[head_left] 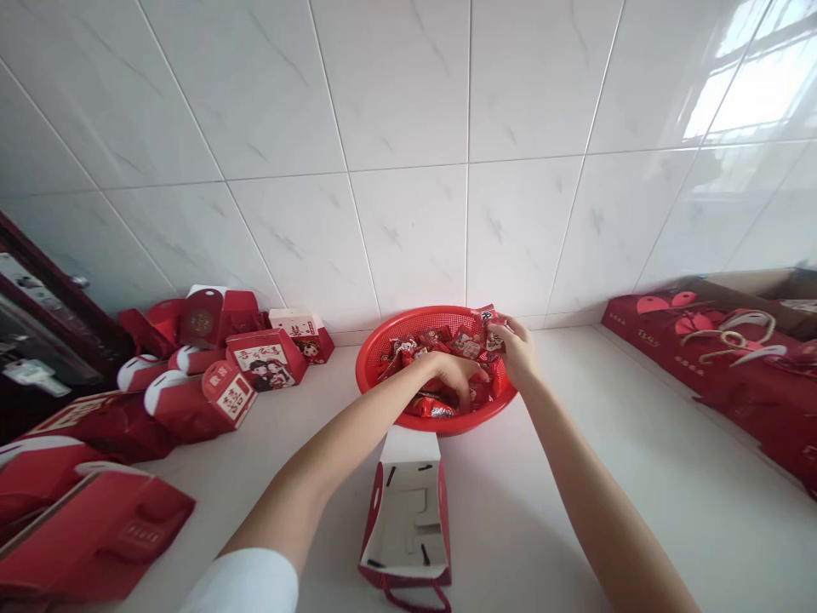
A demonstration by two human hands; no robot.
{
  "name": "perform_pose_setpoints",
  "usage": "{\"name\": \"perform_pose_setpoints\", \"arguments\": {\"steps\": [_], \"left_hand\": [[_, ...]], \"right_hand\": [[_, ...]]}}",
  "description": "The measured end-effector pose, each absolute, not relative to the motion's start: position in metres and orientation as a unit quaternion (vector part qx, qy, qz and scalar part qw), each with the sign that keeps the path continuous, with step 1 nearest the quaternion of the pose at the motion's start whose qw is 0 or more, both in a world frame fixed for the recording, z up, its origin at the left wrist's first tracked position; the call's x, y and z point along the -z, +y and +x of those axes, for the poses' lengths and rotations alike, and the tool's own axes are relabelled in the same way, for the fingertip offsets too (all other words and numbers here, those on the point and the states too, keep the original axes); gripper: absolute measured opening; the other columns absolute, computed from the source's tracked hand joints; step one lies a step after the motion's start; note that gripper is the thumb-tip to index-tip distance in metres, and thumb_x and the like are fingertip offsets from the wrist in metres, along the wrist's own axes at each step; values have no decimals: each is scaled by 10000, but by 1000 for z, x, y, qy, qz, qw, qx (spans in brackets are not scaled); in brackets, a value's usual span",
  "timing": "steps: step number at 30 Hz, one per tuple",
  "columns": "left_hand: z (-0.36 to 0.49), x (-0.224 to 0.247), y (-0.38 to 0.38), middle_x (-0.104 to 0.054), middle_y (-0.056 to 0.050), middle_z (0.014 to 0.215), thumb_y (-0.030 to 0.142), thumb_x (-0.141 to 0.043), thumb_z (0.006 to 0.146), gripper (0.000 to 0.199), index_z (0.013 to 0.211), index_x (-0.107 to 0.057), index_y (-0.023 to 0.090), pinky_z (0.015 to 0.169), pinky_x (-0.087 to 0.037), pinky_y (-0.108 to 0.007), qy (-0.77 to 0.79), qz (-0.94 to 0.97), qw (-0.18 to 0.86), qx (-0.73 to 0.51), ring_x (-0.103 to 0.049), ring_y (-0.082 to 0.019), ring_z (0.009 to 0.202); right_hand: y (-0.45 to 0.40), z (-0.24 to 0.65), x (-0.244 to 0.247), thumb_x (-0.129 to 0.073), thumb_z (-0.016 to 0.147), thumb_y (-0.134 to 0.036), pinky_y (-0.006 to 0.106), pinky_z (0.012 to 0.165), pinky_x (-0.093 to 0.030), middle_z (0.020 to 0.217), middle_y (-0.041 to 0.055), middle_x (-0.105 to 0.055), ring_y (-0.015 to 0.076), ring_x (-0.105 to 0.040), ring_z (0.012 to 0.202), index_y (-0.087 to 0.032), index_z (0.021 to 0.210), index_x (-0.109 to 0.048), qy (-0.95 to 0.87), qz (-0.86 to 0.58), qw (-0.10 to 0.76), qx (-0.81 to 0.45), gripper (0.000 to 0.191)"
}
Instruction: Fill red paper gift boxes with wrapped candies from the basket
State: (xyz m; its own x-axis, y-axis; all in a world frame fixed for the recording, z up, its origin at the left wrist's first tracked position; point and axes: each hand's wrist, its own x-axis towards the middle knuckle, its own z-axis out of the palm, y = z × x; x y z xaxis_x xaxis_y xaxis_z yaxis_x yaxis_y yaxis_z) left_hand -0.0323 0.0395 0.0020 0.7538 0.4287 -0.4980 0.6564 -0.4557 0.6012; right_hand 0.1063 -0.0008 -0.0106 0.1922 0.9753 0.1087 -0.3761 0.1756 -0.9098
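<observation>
A red perforated basket [370, 362] stands against the tiled wall and holds several red wrapped sweets [435, 407]. My left hand [460, 375] reaches down among the wrappers, its fingers bent; whatever lies under the fingertips is hard to make out. At the basket's right rim, my right hand [518, 345] pinches a red wrapped sweet [488, 317] between thumb and fingers. In front of the basket sits an open gift box [408, 519], its white inside bare and its dark red cord handle toward me.
Several red gift boxes [268, 362] crowd the left side of the white counter [511, 528]. On the right lies a large red carton [664, 349] with cords and red bags. A dark frame with keys [35, 375] stands at the far left.
</observation>
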Motion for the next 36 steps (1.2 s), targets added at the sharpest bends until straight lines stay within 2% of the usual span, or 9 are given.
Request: {"name": "perform_pose_setpoints", "arguments": {"steps": [2, 7, 13, 20, 24, 28, 33, 36], "left_hand": [[-39, -6, 45, -714, 9, 836, 160, -822, 502, 370, 842, -684, 209, 806, -515, -343, 338, 836, 424, 88, -677, -253, 886], [-65, -15, 62, -740, 5, 922, 135, -805, 539, 436, 959, -708, 197, 864, -524, -332, 429, 789, 411, -153, -681, -241, 957], [-78, -9, 70, -742, -22, 932, 145, -833, 555, 362, 888, -692, 168, 815, -539, -325, 510, 755, 374, -172, -689, -250, 926], [-83, 3, 82, -704, -52, 1183, 151, -831, 610, 560, 1146, -682, 213, 850, -542, -285, 564, 749, 289, -193, -678, -238, 1036], [-83, 1, 79, -720, -54, 1153, 181, -729, 750, 353, 1102, -701, 198, 825, -546, -269, 524, 771, 280, -231, -692, -209, 1005], [-81, -11, 61, -762, -38, 1059, 165, -618, 827, 246, 1042, -736, 184, 834, -533, -262, 470, 813, 284, -194, -700, -193, 978], [-94, -28, 29, -776, 12, 1091, 213, -640, 807, 247, 1013, -774, 234, 826, -504, -221, 452, 851, 259, -61, -700, -189, 1004], [-101, -34, 14, -784, 26, 1067, 305, -668, 811, 227, 1001, -785, 261, 834, -485, -220, 459, 857, 234, 22, -701, -194, 1003]], "right_hand": [[-1, 106, 10, -742, 590, -330, 317, 615, -520, 880, 23, -759, 249, -695, 829, -219, 896, -685, -379, -393, 669, -505, 331], [0, 107, 11, -756, 580, -340, 317, 624, -522, 916, 24, -758, 240, -696, 821, -230, 893, -676, -360, -394, 672, -513, 342], [0, 106, 11, -756, 556, -329, 311, 615, -518, 842, 9, -734, 225, -676, 789, -230, 858, -678, -353, -401, 676, -508, 327], [0, 105, 9, -749, 558, -324, 309, 609, -520, 847, 4, -725, 215, -676, 765, -230, 862, -660, -353, -409, 673, -505, 330], [1, 105, 10, -747, 559, -320, 316, 593, -529, 818, -4, -716, 214, -680, 724, -238, 864, -645, -351, -410, 675, -502, 332], [1, 105, 11, -756, 575, -339, 308, 585, -538, 816, -1, -717, 202, -679, 704, -235, 872, -644, -357, -411, 675, -498, 334], [1, 104, 11, -767, 620, -396, 318, 576, -551, 772, 5, -715, 214, -691, 707, -237, 864, -645, -383, -404, 671, -490, 315], [2, 104, 12, -776, 626, -415, 326, 589, -559, 778, 8, -710, 213, -689, 715, -239, 848, -644, -388, -389, 674, -493, 313]]}}
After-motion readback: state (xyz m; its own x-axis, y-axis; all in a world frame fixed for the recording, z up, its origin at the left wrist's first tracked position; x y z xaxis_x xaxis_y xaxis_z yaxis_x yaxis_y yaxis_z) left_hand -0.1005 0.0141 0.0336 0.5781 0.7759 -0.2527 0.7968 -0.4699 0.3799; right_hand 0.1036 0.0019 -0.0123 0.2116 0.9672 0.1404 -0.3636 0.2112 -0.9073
